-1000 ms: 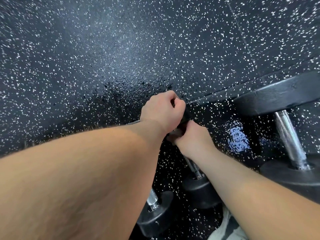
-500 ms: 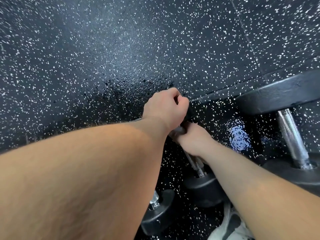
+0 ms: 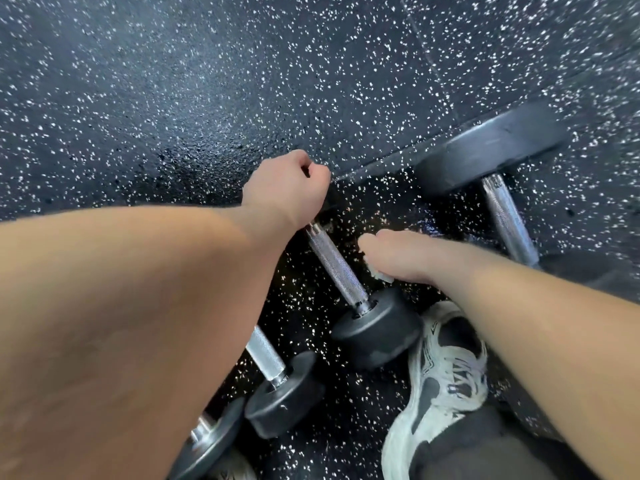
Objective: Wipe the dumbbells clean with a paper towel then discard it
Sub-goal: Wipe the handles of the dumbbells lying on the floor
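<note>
White paper towel [image 3: 378, 273] shows from where I sit only as a crumpled scrap poking out under the right hand [image 3: 408, 258], which holds it against the palm. That hand is motion-blurred and seen from its back, so I cannot tell how its fingers lie round the towel. It hovers just beside the knurled steel handle of the middle dumbbell [image 3: 334, 268], apparently apart from it. The left hand [image 3: 285, 188] sits at the far end of that same handle, its fingers [image 3: 311, 169] curled tight into a fist over the end. The far head is hidden beneath them, save for a dark edge just right of the knuckles. The near black head lies on the speckled rubber floor [image 3: 173, 98], below the right hand's fingers. Below the left forearm, a smaller dumbbell [image 3: 277, 386] and a third dumbbell [image 3: 207, 441] are each half covered by the arm. Right of both hands a large dumbbell [image 3: 498, 188] is blurred, its near head cut off behind the right forearm. A white and grey shoe [image 3: 446, 375] sits under that forearm.
</note>
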A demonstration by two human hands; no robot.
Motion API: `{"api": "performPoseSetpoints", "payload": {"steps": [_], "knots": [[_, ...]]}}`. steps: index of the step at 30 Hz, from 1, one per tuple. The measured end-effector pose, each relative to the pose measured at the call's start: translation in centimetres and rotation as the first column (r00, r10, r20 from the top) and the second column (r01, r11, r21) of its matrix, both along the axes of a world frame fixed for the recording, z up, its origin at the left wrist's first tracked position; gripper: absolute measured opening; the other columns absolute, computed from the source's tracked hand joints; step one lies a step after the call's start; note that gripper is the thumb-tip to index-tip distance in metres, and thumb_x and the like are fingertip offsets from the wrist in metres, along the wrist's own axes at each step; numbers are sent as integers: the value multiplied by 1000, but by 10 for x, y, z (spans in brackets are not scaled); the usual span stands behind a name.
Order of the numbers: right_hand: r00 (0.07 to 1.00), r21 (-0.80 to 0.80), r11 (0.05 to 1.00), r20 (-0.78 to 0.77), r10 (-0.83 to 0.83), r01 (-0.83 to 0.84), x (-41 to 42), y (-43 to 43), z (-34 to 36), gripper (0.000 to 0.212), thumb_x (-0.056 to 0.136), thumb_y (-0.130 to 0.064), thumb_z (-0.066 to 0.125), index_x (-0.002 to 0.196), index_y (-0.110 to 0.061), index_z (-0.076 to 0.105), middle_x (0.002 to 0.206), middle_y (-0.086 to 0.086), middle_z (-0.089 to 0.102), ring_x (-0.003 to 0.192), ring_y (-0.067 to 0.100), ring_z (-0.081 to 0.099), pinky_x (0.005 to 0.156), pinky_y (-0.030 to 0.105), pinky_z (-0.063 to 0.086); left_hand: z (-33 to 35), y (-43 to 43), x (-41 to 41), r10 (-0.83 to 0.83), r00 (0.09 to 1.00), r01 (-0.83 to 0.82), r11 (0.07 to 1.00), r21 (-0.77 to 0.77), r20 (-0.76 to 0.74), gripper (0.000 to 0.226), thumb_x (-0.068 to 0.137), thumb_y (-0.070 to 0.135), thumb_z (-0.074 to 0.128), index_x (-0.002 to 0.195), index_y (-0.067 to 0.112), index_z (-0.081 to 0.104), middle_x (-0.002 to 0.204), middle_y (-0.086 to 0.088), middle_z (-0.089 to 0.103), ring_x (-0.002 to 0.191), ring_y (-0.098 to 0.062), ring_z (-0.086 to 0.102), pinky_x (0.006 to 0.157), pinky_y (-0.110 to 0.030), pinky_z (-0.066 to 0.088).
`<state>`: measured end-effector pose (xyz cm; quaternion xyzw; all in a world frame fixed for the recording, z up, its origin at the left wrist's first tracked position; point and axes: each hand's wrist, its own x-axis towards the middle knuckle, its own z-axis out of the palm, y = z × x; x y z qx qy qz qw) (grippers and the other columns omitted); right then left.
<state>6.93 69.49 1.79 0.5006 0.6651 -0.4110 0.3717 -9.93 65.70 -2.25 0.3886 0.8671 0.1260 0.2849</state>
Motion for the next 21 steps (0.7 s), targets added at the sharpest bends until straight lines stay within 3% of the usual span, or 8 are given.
{"api": "performPoseSetpoints", "payload": {"steps": [2, 5, 10, 13, 16, 21], "knots": [[996, 16, 996, 2, 87, -87, 9, -6, 5, 26, 100, -15, 41, 110, -4, 62, 119, 17, 63, 90, 27, 51, 77, 31, 43, 2, 2, 2, -28, 999, 27, 999, -31, -26, 27, 89, 42, 36, 83, 24, 54, 76, 2, 58, 78, -27, 56, 61, -32, 38], [983, 126, 977, -51, 178, -170, 25, -10, 1, 19, 92, -27, 59, 103, -15, 70, 102, 5, 69, 90, 24, 59, 67, 29, 43, 8, 8, 4, -116, 992, 111, 989, -93, -51, 29, 94, 39, 31, 93, 21, 53, 82, -1, 57, 82, -29, 56, 64, -34, 39], [991, 295, 955, -114, 74, -38, 32, -23, -8, 19, 91, -35, 66, 87, -17, 62, 80, -2, 61, 84, 25, 58, 69, 30, 42, 19, 15, 4, -204, 978, 193, 964, -184, -43, 36, 96, 35, 28, 116, 19, 53, 102, -6, 54, 90, -29, 52, 74, -37, 39], [993, 318, 944, -47, 107, -87, 29, -31, -13, 23, 92, -33, 65, 90, -11, 72, 87, 5, 71, 85, 26, 64, 68, 30, 48, 17, 16, 2, -189, 982, 183, 968, -175, -19, 40, 92, 37, 32, 120, 24, 57, 104, -5, 60, 92, -29, 55, 73, -36, 41], [991, 248, 960, -11, 135, -128, 24, -34, -15, 27, 97, -33, 57, 100, -13, 74, 94, 6, 71, 85, 27, 63, 70, 30, 47, 11, 6, 0, -135, 989, 129, 986, -102, -55, 32, 90, 40, 36, 104, 26, 61, 86, 0, 62, 84, -28, 60, 65, -31, 43], [943, 39, 943, -18, 332, -331, 13, -25, 3, 37, 100, -18, 38, 123, -9, 66, 122, 10, 67, 108, 29, 63, 94, 32, 52, 8, 5, 5, -57, 994, 53, 998, -43, -95, 32, 86, 44, 41, 94, 25, 65, 75, 3, 63, 78, -28, 60, 67, -31, 50]]}}
